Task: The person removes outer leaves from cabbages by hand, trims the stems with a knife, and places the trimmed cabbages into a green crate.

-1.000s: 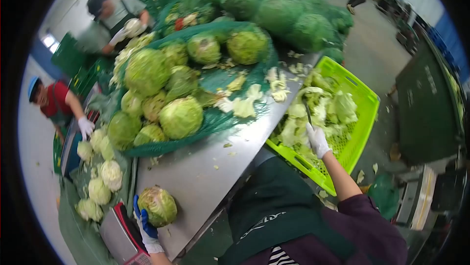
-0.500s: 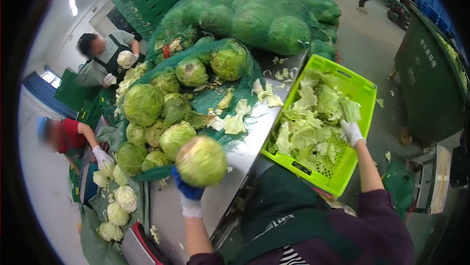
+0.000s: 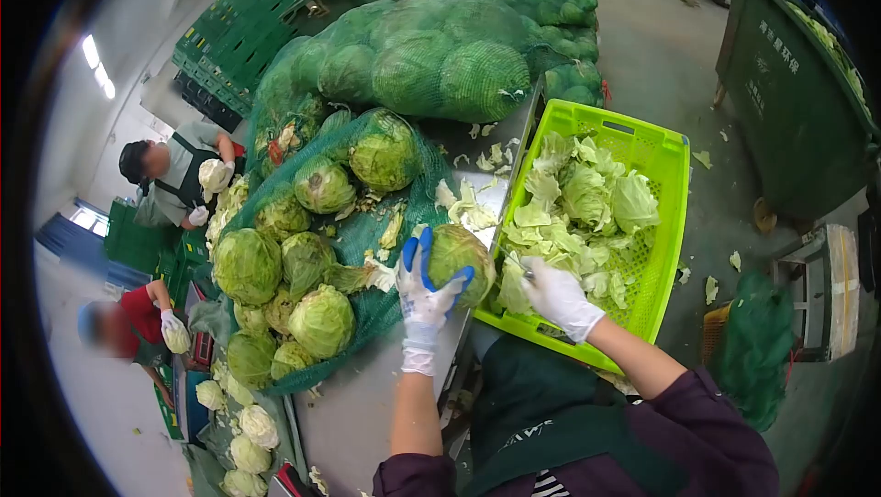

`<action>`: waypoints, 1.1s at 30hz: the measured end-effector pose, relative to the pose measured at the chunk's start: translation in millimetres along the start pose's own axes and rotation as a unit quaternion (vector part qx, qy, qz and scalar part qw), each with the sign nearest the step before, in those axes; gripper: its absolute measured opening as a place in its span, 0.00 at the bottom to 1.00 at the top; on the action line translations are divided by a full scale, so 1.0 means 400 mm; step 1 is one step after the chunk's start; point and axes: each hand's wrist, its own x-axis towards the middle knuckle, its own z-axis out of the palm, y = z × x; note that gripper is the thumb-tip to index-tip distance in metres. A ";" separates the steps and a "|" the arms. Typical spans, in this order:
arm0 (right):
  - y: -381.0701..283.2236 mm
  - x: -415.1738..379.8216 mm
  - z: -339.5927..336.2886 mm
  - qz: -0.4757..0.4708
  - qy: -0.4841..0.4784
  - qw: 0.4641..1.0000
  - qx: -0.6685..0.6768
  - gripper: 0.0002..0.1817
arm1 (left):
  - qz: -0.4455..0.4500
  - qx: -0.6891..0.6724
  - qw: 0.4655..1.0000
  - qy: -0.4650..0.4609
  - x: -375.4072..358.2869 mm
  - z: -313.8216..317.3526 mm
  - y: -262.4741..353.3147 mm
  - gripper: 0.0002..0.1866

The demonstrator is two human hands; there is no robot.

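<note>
My left hand (image 3: 427,300), in a white glove with blue-coated fingers, grips a green cabbage (image 3: 462,266) from its left side. The cabbage is held over the table edge beside the lime-green crate (image 3: 674,222). My right hand (image 3: 562,300), white-gloved, has its fingers curled close to the cabbage's right side, above the near left part of the crate. A small dark bit shows at its fingertips, too small to name. Loose cabbage leaves (image 3: 587,199) lie heaped in the crate. Left of my hands, several whole cabbages (image 3: 321,323) rest on an opened green net (image 3: 367,231).
Full green net sacks (image 3: 440,56) are piled at the back. Two people, one in a dark apron (image 3: 188,176) and one in a red top (image 3: 138,323), handle trimmed cabbages at the left. A large green bin (image 3: 789,84) stands right. Trimmed cabbages (image 3: 252,428) lie lower left.
My left hand has carried the cabbage right and up towards the crate. My right hand has moved left from the crate's right side to near the cabbage. The view has shifted.
</note>
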 end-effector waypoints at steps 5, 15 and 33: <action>-0.020 0.068 0.049 0.004 -0.031 0.999 -0.015 0.13 | 0.066 0.232 0.969 0.043 -0.032 0.043 0.107 0.45; 0.017 0.074 0.147 -0.016 0.031 0.999 0.008 0.07 | 0.022 0.030 0.999 0.025 0.053 -0.006 -0.002 0.39; -0.035 0.219 0.144 0.002 -0.004 0.999 -0.032 0.09 | -0.044 -0.253 0.965 0.058 0.093 0.013 -0.087 0.34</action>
